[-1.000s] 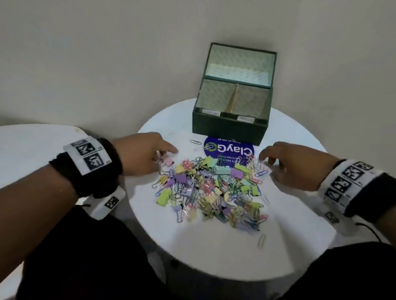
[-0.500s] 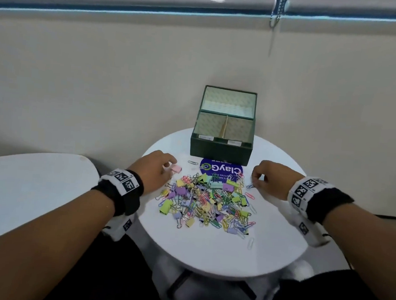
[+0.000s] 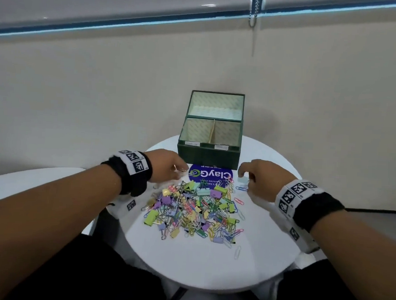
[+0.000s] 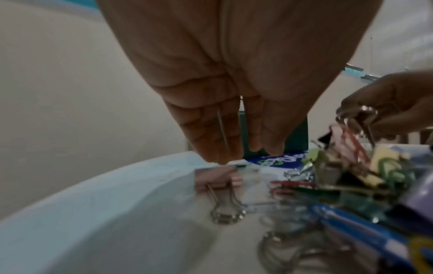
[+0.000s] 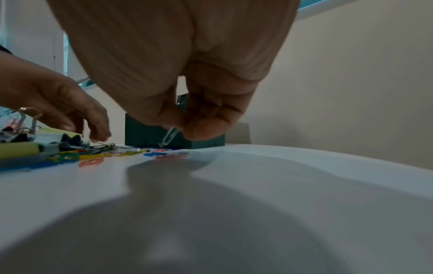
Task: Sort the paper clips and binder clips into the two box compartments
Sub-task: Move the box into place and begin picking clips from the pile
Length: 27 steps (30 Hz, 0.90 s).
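Observation:
A mixed pile of coloured paper clips and binder clips lies in the middle of the round white table. Behind it stands the open green box, with a left compartment and a right compartment, both bare. My left hand reaches down with straight fingers beside a silver paper clip. A pink binder clip lies just below those fingertips. My right hand pinches a pale paper clip between thumb and finger, right of the pile.
A blue round sticker lies flat between box and pile. One loose white paper clip sits near the table's front edge. A second white table stands at the left. The wall is close behind the box.
The head view has tilted up and drawn back. My left hand slid forward past the pink binder clip toward the silver paper clip. My right hand has picked a pale paper clip off the table.

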{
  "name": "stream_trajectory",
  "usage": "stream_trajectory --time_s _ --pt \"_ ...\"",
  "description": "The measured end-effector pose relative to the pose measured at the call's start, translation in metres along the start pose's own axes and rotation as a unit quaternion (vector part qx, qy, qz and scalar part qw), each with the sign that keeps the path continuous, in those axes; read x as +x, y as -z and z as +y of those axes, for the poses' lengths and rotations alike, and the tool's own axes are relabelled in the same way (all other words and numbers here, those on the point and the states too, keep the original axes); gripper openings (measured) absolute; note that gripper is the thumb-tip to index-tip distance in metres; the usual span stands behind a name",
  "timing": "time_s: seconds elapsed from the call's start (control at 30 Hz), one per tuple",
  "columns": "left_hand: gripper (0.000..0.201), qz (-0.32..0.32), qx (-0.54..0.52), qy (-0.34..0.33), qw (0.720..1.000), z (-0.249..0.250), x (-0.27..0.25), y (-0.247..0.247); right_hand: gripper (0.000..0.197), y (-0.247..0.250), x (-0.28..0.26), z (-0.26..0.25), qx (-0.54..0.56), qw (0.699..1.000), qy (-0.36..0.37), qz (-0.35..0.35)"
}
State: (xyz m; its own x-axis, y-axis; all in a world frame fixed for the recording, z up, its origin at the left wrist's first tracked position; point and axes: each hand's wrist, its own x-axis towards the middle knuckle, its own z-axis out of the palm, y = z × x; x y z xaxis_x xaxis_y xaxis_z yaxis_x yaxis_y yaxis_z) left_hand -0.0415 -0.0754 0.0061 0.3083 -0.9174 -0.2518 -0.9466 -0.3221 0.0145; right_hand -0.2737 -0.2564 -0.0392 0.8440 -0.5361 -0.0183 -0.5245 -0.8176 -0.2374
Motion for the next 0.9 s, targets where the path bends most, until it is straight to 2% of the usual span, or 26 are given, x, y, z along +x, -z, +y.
stream_trajectory --time_s 0.1,0.17,0.27,0.4,0.5,0.57,0.63,0.73,0.87,0.9 --pt "0.043 -0.007 0.048 -0.038 0.998 0.010 0.014 -0.008 0.021 -0.001 0.003 0.003 -0.046 0.999 -0.012 -0.012" --pt "0.040 0.008 0.053 -0.047 0.997 0.012 0.019 -0.010 0.022 0.001 0.003 0.002 -0.061 0.998 -0.005 -0.012" --pt "0.031 0.012 0.040 -0.048 0.998 0.014 0.024 -0.007 0.018 0.001 0.005 0.007 -0.016 1.000 -0.018 -0.006" --pt "0.024 0.000 0.050 -0.053 0.997 0.012 0.031 -0.004 0.024 -0.003 0.006 0.002 -0.024 0.999 -0.015 -0.024" --pt "0.025 0.016 0.015 -0.040 0.999 0.004 0.033 0.002 0.026 -0.004 0.007 0.002 -0.034 0.999 -0.020 -0.025" --pt "0.030 0.018 -0.036 -0.029 0.999 0.001 0.033 0.006 0.012 -0.005 0.006 0.002 -0.034 0.999 -0.023 -0.011" --pt "0.038 0.001 -0.065 -0.020 0.998 -0.002 0.032 0.008 0.007 -0.008 0.004 0.001 -0.032 0.999 -0.023 -0.007" --pt "0.041 -0.001 -0.048 -0.002 0.999 -0.005 0.035 0.006 0.014 -0.010 0.004 -0.003 -0.048 0.999 -0.012 0.000" --pt "0.023 -0.018 -0.023 0.024 0.999 0.002 0.031 0.004 0.018 -0.007 0.003 -0.008 -0.041 0.999 -0.002 0.008" --pt "0.027 -0.026 -0.009 0.027 0.999 0.004 0.030 0.001 0.017 -0.004 0.004 -0.009 -0.029 1.000 -0.001 0.011"
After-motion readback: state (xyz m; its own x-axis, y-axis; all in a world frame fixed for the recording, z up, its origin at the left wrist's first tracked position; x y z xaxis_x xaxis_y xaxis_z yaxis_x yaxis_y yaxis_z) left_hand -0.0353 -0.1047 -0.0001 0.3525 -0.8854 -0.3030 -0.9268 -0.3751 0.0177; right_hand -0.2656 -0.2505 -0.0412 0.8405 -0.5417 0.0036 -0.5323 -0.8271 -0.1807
